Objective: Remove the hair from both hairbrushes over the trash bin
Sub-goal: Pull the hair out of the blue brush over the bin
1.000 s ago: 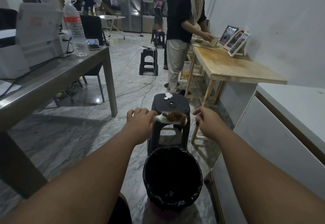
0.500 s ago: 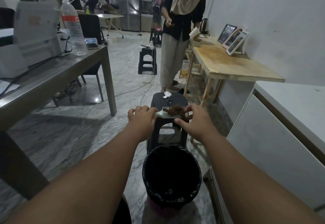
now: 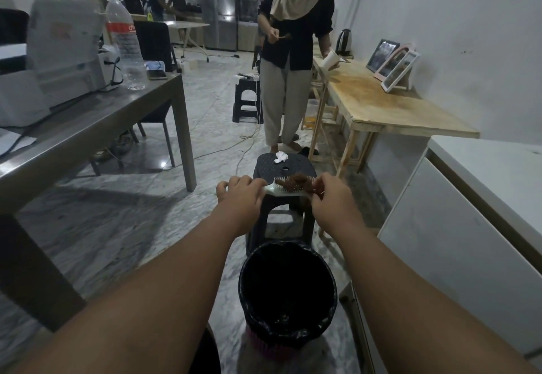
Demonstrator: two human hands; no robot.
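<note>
Presently held: pale green plastic hairbrush (image 3: 283,192), light and stiff, left hand (image 3: 239,197) clenched on its handle, right hand (image 3: 331,197) pinching the soft, clingy reddish-brown hair clump (image 3: 299,183) off the bristles, beyond the black-lined trash bin (image 3: 249,291); second brush unseen.

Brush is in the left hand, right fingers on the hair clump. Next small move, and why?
Probably pull the hair clump up off the bristles with the right hand while the left hand steadies the hairbrush by its handle. The right fingertips already pinch the clump at the brush's far end. Then bring it back toward the body: the trash bin sits nearer than the brush, which looks to be over the black stool.
</note>
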